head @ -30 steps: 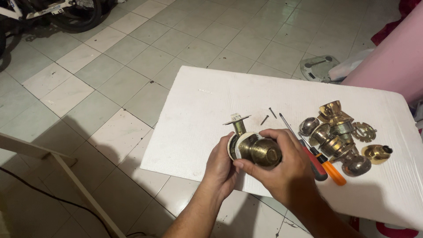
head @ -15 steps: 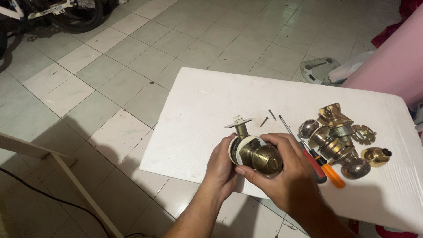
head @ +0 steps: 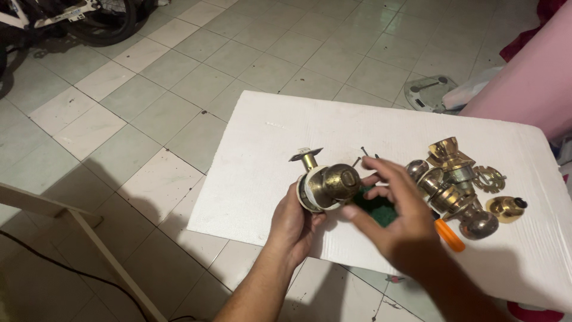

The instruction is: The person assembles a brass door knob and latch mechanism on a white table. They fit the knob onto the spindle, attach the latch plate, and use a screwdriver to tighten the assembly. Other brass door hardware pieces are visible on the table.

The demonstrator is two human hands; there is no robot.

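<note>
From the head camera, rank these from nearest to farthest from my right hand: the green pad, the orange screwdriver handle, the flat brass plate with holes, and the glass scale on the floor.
1. Green pad: under the right hand, touching.
2. Orange screwdriver handle: just right of it.
3. Flat brass plate: farther right, on the white board.
4. Glass scale: off the board, on the floor beyond.

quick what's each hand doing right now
left hand: closed around a brass door knob, holding it up over the white board.
right hand: open, fingers spread beside the knob, a green pad under it; contact unclear.
</note>
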